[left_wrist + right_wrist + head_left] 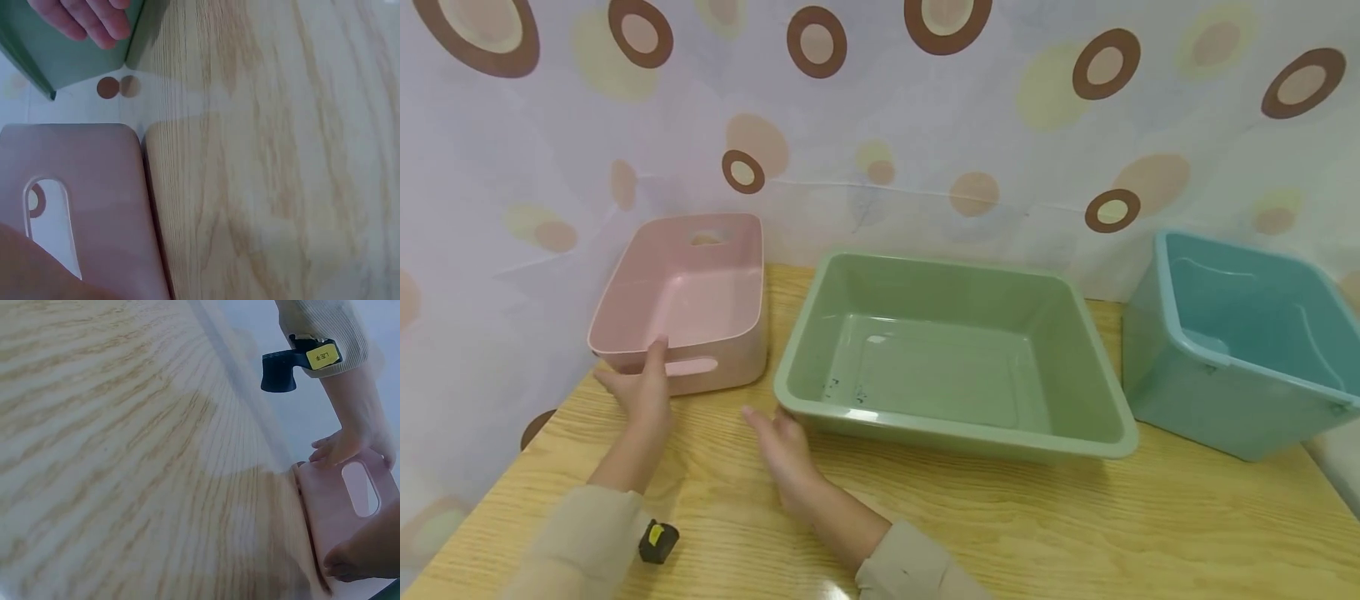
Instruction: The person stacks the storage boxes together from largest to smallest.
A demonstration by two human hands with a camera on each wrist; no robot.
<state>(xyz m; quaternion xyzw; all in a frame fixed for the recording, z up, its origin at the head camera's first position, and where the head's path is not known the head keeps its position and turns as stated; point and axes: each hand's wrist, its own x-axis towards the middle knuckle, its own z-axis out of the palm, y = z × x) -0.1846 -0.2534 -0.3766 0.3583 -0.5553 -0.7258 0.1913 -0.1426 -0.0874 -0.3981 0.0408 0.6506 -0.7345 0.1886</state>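
The pink bin is set on the counter just left of the green basin, and the step in hand is judged to be the handling of that bin. Its near end is held by the left hand: the thumb is laid up to the rim, and the fingers are bent round the corner farther from the basin. At the basin's near left corner, the right hand is held with fingers nearly straight and nothing gripped; whether the basin is touched cannot be told. For any next move of the bin, a matching hold on its side facing the basin would be called for.

Thin, smooth plastic is seen in the pink bin, with rounded corners and slotted ends. The basin is glossier, shaped with a turned-out rim and sloping walls. To its right, a deeper blue bin is placed. Pale wood grain is shown on the counter, and behind the basin a circle-printed sheet is hung.
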